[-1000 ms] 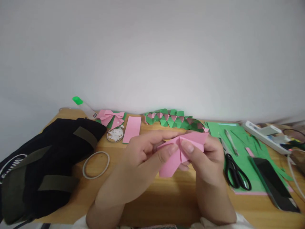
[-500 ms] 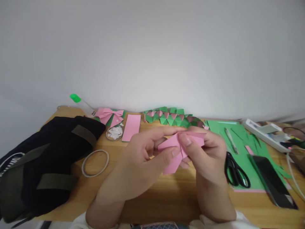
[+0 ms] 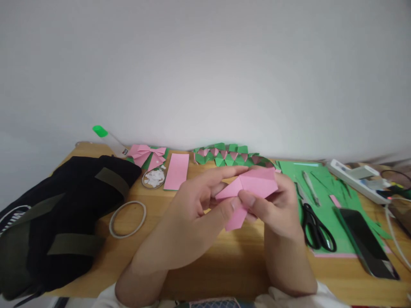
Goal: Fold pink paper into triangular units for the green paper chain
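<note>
A folded piece of pink paper [image 3: 257,183] is held up above the table between both hands. My left hand [image 3: 195,214] pinches its left side, with the thumb on the near face and fingers behind. On the right, my right hand [image 3: 278,209] grips the same paper, its thumb pressed near the central crease. One pink flap points down between the thumbs. Most fingertips behind the paper are hidden. Behind the hands lie a pink paper strip [image 3: 176,171] and a chain of green and pink folded paper [image 3: 233,155].
Black scissors [image 3: 316,229], a craft knife [image 3: 311,188] and a phone [image 3: 367,241] rest on green sheets [image 3: 289,169] at right, near a power strip [image 3: 359,182]. At left are a black bag [image 3: 80,205], a tape ring [image 3: 111,222], a dish of white scraps [image 3: 154,177] and a pink paper bow [image 3: 146,155].
My right thumb has slid down and left off the upper part of the pink paper. The paper's right flap now stands higher and shows a broader face. Both hands still hold it.
</note>
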A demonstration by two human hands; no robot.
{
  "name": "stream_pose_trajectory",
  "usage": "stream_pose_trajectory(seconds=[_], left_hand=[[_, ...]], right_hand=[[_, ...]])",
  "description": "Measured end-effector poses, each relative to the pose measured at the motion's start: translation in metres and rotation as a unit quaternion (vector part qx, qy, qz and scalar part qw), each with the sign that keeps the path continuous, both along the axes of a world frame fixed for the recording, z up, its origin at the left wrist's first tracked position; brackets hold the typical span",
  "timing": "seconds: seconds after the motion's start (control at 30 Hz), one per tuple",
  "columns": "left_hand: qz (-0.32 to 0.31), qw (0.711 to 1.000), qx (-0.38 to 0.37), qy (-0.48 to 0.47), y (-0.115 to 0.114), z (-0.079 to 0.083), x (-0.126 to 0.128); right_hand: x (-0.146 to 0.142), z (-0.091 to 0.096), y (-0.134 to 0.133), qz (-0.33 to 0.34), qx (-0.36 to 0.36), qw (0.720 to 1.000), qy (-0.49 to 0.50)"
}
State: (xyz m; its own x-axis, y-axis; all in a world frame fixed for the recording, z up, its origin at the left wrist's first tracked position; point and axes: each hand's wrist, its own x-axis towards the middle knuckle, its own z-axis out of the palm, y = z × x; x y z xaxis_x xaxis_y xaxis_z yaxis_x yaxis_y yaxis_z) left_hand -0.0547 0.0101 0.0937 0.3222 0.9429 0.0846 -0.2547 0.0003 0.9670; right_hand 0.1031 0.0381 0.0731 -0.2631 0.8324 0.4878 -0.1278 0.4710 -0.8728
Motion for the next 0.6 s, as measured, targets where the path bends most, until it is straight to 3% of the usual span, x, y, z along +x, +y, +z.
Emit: stream_pose_trajectory(seconds=[0.17, 0.4, 0.6], left_hand=[[0.001, 1.0, 0.013, 0.024, -0.0016, -0.0017, -0.0006], [-0.002, 0.998, 0.033, 0.051, -0.0013, -0.002, -0.0016], [-0.005, 0.997, 0.027, 0.073, -0.0026, 0.0006, -0.0026]], right_hand=[[0.0003, 0.0024, -0.0006, 0.031, -0.031, 0.999, -0.026], [-0.0002, -0.0024, -0.0038, 0.069, -0.12, 0.99, 0.036], [-0.0011, -0.0016, -0.0023, 0.08, -0.091, 0.992, 0.022]])
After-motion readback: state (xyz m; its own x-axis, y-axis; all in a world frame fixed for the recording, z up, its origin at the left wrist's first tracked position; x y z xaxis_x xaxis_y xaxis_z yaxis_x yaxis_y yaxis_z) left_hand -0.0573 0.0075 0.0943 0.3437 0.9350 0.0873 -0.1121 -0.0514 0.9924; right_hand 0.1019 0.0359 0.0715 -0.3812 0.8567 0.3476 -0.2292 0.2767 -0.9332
